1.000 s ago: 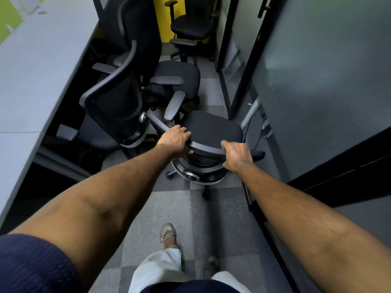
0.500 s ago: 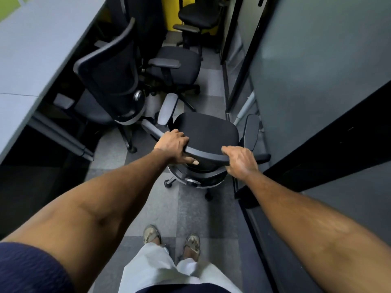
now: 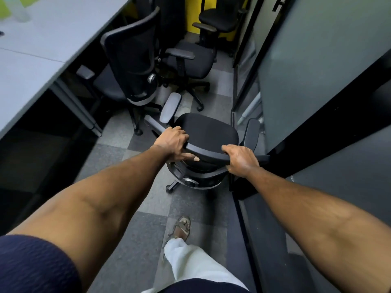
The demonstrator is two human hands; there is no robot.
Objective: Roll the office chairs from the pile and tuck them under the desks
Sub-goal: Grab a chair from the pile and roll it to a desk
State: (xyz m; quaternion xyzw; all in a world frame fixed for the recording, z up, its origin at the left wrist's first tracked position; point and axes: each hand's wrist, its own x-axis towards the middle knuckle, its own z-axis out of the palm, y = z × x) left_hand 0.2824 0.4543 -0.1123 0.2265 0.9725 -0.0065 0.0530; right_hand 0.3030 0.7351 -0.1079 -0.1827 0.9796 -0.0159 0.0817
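A black office chair (image 3: pixel 208 132) stands in the narrow aisle right in front of me, its seat facing away. My left hand (image 3: pixel 172 143) grips the left end of its backrest top edge, thumb stretched along the rim. My right hand (image 3: pixel 241 159) grips the right end of the same edge. Behind it, a mesh-backed chair (image 3: pixel 132 58) sits partly tucked under the grey desk (image 3: pixel 42 39) on the left. Two more black chairs (image 3: pixel 190 60) (image 3: pixel 220 17) stand farther back by a yellow wall.
A grey partition wall with black trim (image 3: pixel 317 70) runs close along the right side of the held chair. The desk's legs (image 3: pixel 84 111) stand on the left. Grey carpet tiles (image 3: pixel 137 229) cover the floor toward me, where my sandalled foot (image 3: pixel 183 226) steps.
The held chair has rolled back toward me, away from the pile, and the gap to the mesh-backed chair has widened. Both hands keep their grip on the backrest.
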